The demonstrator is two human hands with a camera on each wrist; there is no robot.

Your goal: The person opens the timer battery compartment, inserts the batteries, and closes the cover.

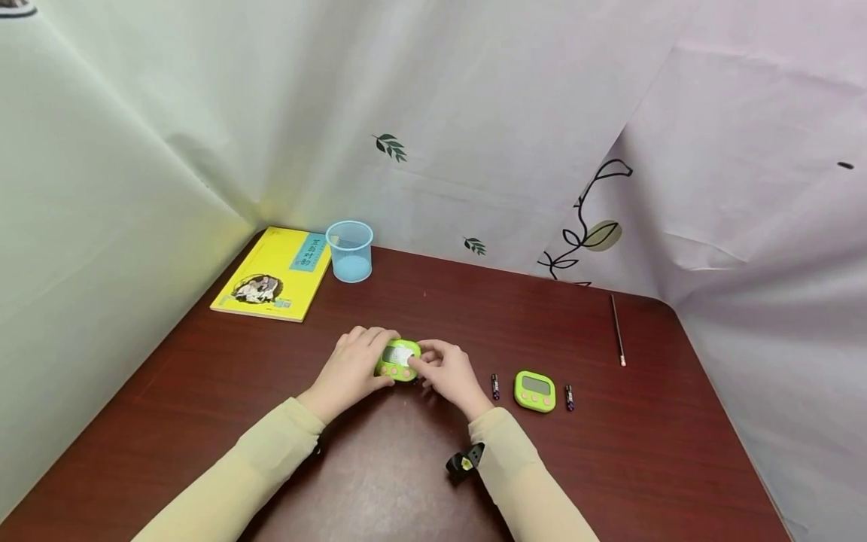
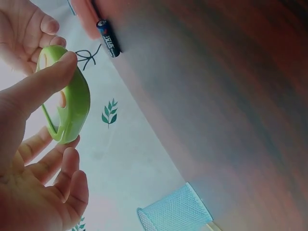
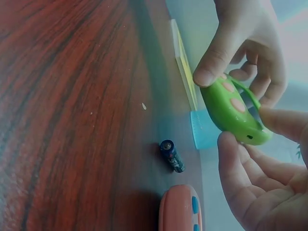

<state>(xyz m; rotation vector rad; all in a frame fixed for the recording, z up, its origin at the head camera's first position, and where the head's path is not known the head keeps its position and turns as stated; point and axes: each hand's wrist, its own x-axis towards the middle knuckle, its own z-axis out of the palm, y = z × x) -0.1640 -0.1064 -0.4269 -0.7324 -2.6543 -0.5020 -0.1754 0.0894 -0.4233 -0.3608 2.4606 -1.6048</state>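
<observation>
A green digital timer point(image 1: 400, 360) with a grey screen and pinkish buttons is held between both hands over the near middle of the table. The left hand point(image 1: 357, 366) grips its left side; in the left wrist view the thumb point(image 2: 45, 82) presses along the edge near the buttons. From the right, the right hand point(image 1: 448, 373) pinches the other side, thumb at the screen's edge and fingers behind. In the right wrist view the timer point(image 3: 231, 113) is tilted, with a small dark hole in its near side. The timer's back is hidden.
A second green timer point(image 1: 535, 391) lies to the right between two small batteries point(image 1: 495, 387) point(image 1: 570, 397). Farther right is a pencil point(image 1: 618, 331). A yellow book point(image 1: 278, 263) and a blue mesh cup point(image 1: 351, 263) stand at the back left, near the white curtain point(image 1: 440, 188).
</observation>
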